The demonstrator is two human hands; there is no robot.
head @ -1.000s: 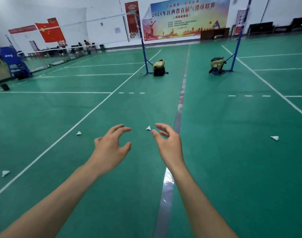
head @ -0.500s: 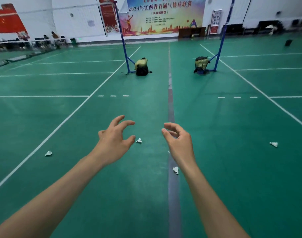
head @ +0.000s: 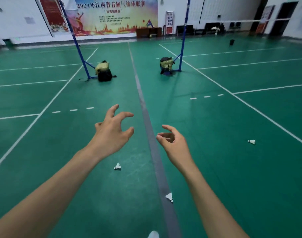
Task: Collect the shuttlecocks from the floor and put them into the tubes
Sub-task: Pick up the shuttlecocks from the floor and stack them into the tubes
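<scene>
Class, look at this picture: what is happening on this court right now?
A person stands on a green badminton court floor with both bare arms stretched forward. The left hand and right hand hold nothing, fingers loosely spread. Three white feathered shuttlecocks lie on the floor: one between the forearms, one on the grey centre strip, one far right. No tube is visible.

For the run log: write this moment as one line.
left hand empty, fingers spread | right hand empty | shuttlecocks on floor | tubes unseen

Green court floor (head: 215, 169) with white lines, three shuttlecocks (head: 117, 166) (head: 169, 197) (head: 251, 141), two bags (head: 104, 71) (head: 166, 65) beside blue posts (head: 182, 48)
</scene>
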